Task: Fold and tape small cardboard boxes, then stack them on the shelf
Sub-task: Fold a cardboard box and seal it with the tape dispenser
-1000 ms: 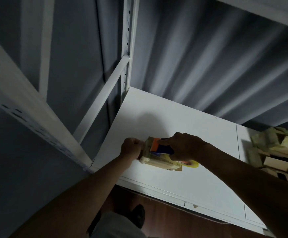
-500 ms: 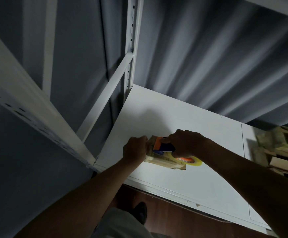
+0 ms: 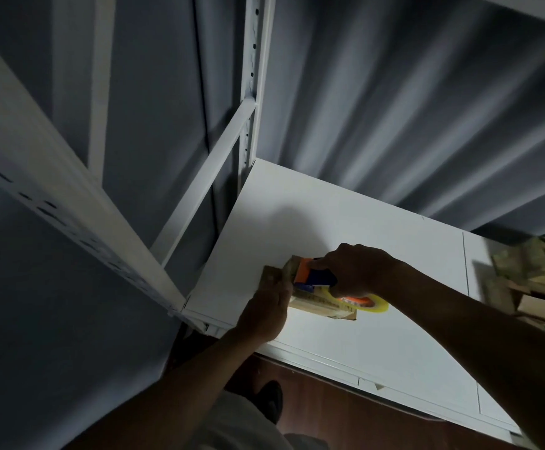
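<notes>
White shelf (image 3: 346, 228): left hand (image 3: 264, 315) now lower gripping box (image 3: 316, 303), right hand (image 3: 352, 271) clutching tape dispenser (image 3: 316, 276)

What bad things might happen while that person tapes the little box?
The small cardboard box lies near the front edge of the white shelf, so a hard push might slide it off. The left hand sits close beside the tape dispenser that the right hand grips, so its fingers might get taped or nicked.
</notes>
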